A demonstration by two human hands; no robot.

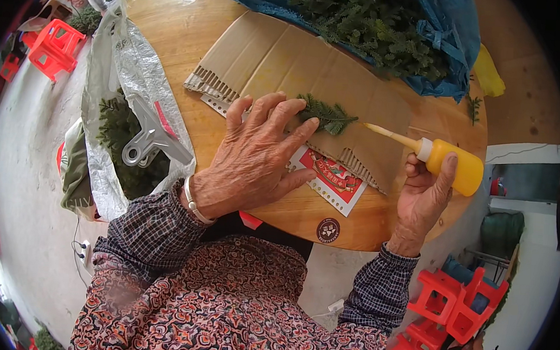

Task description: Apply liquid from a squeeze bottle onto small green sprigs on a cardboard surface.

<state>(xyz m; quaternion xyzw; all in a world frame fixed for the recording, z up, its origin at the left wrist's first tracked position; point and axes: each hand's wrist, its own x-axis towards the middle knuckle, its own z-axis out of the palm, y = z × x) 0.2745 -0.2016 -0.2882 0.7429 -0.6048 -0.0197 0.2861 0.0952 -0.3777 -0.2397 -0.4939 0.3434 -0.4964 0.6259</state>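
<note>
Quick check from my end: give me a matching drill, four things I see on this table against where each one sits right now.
Things:
1. green sprig
2. yellow glue bottle
3. grey plastic clip
4. blue bag

Places:
A. far side of the round table, full of greenery
B. on the silvery bag at left
C. in the right hand
D. on cardboard, at the left hand fingertips

Pairs: 1-D, 2-C, 3-B, 4-A

Your left hand point(255, 154) lies palm down, fingers spread and reaching forward, fingertips pressed flat, with a thin band at the wrist. Your right hand point(423, 196) is upright and curled in a grip, thumb raised along the side, wrist bent slightly inward. Both forearms come up from below in checked sleeves.
</note>
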